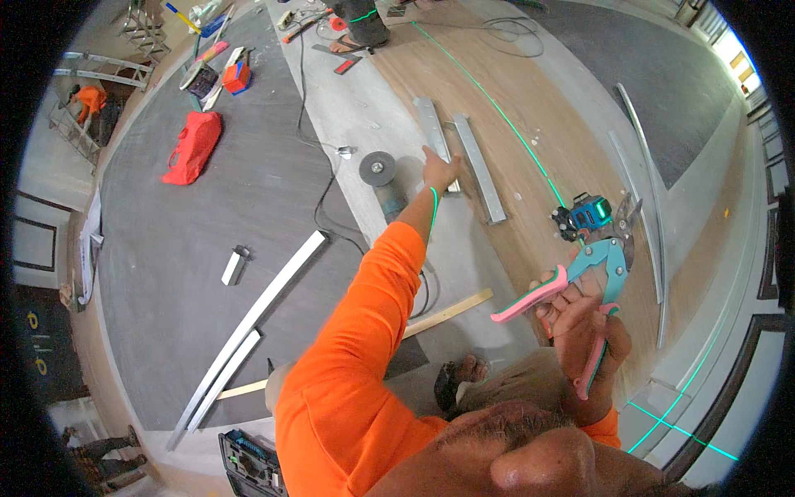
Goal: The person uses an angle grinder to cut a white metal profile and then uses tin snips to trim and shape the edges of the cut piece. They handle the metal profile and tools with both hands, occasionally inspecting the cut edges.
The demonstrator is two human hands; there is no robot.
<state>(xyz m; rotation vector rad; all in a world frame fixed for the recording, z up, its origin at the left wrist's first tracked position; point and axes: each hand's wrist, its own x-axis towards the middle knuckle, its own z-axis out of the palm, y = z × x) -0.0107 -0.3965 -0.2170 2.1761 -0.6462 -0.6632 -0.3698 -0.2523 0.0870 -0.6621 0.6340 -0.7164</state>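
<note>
My left hand (440,170), at the end of an outstretched orange sleeve, lies across a grey metal channel (430,124) on the floor. Its fingers and thumb close over the channel's two edges near the lower end. A second metal channel (479,170) lies just to the right, apart from the hand. In my right hand (581,319) is a pair of snips (596,258) with a teal body and pink handles. The handles are spread and the grey jaws point away from me. Beyond the jaws stands a blue laser level (590,213), partly covered by the snips.
An angle grinder (381,178) and its cable lie left of my forearm. Long white metal strips (257,315), a wooden strip (447,313) and a red bag (194,147) are farther left. Long metal profiles (642,141) lie right. Another person's foot (348,45) is ahead; a green laser line crosses the floor.
</note>
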